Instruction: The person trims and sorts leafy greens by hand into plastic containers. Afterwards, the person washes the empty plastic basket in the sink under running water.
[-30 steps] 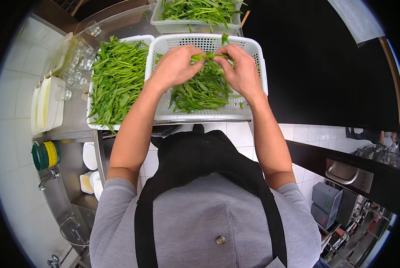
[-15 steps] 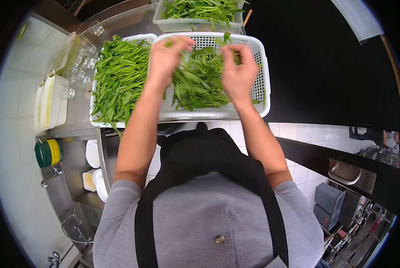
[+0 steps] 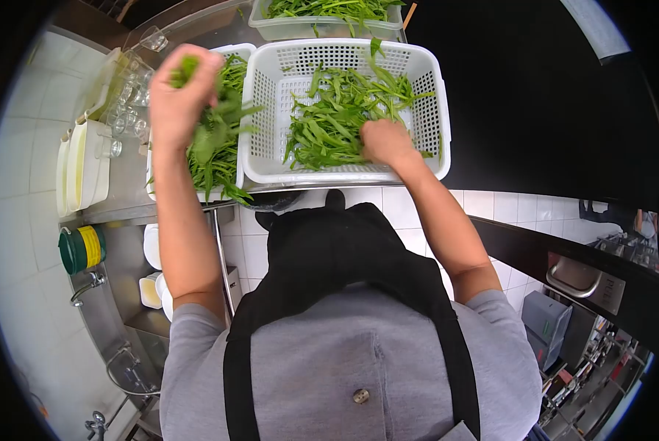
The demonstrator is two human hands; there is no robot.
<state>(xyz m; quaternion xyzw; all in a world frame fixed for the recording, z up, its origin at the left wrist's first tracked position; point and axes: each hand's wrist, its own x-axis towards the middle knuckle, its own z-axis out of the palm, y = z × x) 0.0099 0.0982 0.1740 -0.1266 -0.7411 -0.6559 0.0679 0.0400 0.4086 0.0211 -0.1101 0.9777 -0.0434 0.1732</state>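
Your left hand [image 3: 181,92] is closing its grip on a small bunch of greens [image 3: 210,140], lifting it above the left basket [image 3: 235,53], which is already holding a thick heap of the same leaves. Your right hand [image 3: 385,141] is pressing down into the greens still lying in the middle basket [image 3: 425,81]; its fingers are buried among the stems, so I cannot tell whether that grip is wide or clamped on anything. Both baskets are sitting side by side and touching on the steel surface [image 3: 127,184], with a clear tub of more greens [image 3: 322,20] just behind them. Judging by the piles, you are partway through: the left basket is looking fuller, while a loose layer is covering about half the middle basket's floor, and the rear tub is waiting untouched.
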